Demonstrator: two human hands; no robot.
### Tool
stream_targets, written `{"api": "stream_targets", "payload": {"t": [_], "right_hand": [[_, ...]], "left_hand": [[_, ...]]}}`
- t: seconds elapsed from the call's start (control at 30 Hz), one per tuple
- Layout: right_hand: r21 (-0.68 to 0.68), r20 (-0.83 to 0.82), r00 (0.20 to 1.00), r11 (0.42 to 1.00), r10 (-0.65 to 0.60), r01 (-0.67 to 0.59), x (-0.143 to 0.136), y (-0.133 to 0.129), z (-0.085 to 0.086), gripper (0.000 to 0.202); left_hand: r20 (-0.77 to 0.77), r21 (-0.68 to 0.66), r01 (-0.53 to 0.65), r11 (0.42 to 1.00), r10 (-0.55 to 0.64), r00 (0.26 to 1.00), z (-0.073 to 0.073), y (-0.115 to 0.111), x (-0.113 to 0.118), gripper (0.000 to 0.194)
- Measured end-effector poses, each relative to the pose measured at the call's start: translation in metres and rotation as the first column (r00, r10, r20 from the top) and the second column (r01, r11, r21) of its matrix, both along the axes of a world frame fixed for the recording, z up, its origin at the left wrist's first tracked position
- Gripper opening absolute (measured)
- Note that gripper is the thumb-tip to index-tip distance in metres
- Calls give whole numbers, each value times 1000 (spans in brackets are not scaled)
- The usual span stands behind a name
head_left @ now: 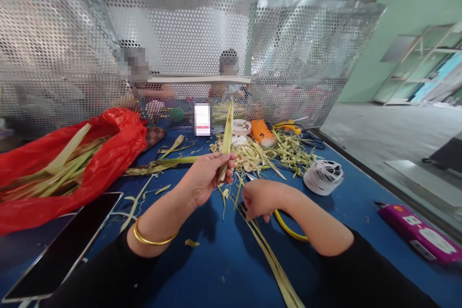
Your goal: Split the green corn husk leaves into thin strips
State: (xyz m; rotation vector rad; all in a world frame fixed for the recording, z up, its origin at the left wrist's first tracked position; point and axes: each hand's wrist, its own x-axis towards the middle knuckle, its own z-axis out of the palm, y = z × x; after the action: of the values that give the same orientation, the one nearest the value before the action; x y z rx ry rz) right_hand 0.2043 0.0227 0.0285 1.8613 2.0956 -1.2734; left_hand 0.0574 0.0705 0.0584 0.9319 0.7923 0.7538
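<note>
My left hand (211, 173) is closed around the lower end of a pale green dried leaf (228, 130) resembling corn husk, its tip pointing up. Lower and to the right, my right hand (262, 197) has its fingers curled down in a pinch at the upper part of long narrow leaf strips (277, 272), which trail toward the table's near edge. Its fingertips are partly hidden. A yellow loop handle (288, 230), apparently of scissors, shows beneath my right wrist. Torn leaf shreds (252, 154) lie heaped just beyond both hands.
At left are a red plastic bag (122, 125) of leaves and a dark tablet (68, 245). A lit phone (202, 119), tape roll (241, 127), orange packet (263, 132), white ribbon roll (323, 177) and purple box (418, 233) stand around. Behind a perforated metal screen (202, 24) sit two people.
</note>
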Motion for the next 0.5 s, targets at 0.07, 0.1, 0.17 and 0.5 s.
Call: {"api": "stream_targets", "payload": {"t": [0.07, 0.1, 0.17, 0.5], "right_hand": [[-2, 25, 999, 1000, 22, -22, -4, 0, -2, 37], [-7, 34, 999, 999, 33, -33, -6, 0, -2, 38], [-29, 46, 998, 998, 49, -48, -10, 0, -2, 34], [6, -117, 989, 995, 95, -95, 29, 2, 28, 16]], "left_hand": [[-4, -10, -6, 1000, 6, 1000, 0, 0, 1, 16], [-7, -15, -7, 1000, 7, 1000, 0, 0, 1, 16], [-15, -25, -3, 1000, 3, 1000, -1, 0, 1, 16], [3, -9, -39, 999, 39, 999, -1, -1, 0, 13]]}}
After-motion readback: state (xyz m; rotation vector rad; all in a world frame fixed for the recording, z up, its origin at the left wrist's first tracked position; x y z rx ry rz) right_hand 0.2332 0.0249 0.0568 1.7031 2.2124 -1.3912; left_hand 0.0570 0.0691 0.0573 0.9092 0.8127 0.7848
